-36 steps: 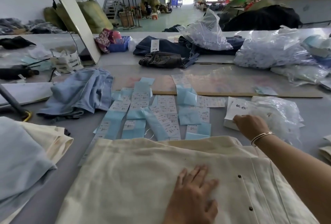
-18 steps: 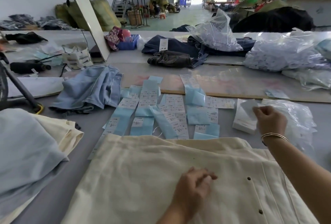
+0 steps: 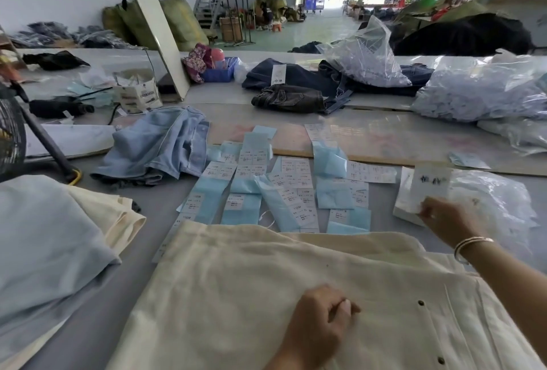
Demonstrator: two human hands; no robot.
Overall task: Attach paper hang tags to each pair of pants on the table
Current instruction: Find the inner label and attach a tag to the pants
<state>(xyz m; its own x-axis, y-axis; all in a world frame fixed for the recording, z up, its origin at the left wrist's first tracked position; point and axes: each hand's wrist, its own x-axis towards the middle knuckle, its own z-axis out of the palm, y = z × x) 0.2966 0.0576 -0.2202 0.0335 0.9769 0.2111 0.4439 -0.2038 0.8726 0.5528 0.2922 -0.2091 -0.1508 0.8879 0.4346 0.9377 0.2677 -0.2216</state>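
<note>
On the grey surface [image 3: 74,325] before me lay the cream pants [image 3: 236,295] — no tag was on them yet, as far as I could see. My right hand [image 3: 447,221] pinched one white hang tag [image 3: 430,189] above the tag stack [image 3: 407,201]. My left hand [image 3: 319,322] rested curled on the cloth; whether its grip held a fold, I cannot tell. The folded pile [image 3: 53,245] at my left waited — most work remained, I judged.

right hand [image 3: 447,218] pinching hang tag [image 3: 430,187], cream pants [image 3: 236,281]
</note>
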